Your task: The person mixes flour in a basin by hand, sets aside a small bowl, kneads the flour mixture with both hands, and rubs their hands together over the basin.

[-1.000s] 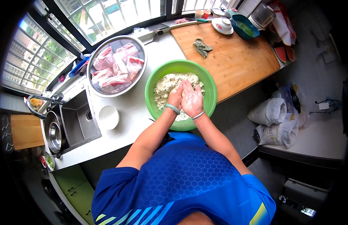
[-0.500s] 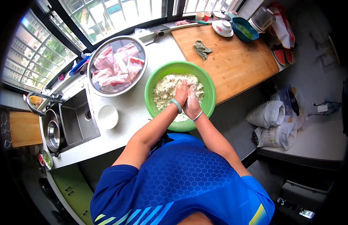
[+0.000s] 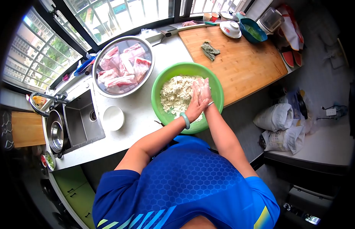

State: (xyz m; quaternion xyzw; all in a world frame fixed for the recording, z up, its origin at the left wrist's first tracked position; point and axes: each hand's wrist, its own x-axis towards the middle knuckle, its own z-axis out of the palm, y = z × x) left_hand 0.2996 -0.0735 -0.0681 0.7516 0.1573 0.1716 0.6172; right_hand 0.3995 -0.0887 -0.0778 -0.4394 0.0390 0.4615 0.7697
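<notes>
A green basin [image 3: 158,108] holds crumbly, floury dough [image 3: 178,93]. My left hand [image 3: 196,108], with a pale green bangle at its wrist, rests against my right hand over the basin's right half. Its fingers are stretched out along the other palm. My right hand [image 3: 204,90] has a silvery bracelet and whitish flour on the skin; its fingers are extended too. Neither hand is wrapped around anything. Whether bits of dough lie between the palms cannot be seen.
A large metal bowl [image 3: 96,84] of raw meat pieces and a white bowl [image 3: 113,118] stand left of the basin. The sink [image 3: 84,122] lies farther left. A wooden board [image 3: 242,63] bearing a grey-green cloth [image 3: 210,51] adjoins the basin on the right.
My hands have shifted right within the basin. The left hand has slid down toward the heel of the right hand, whose fingers show more now. The view has moved slightly.
</notes>
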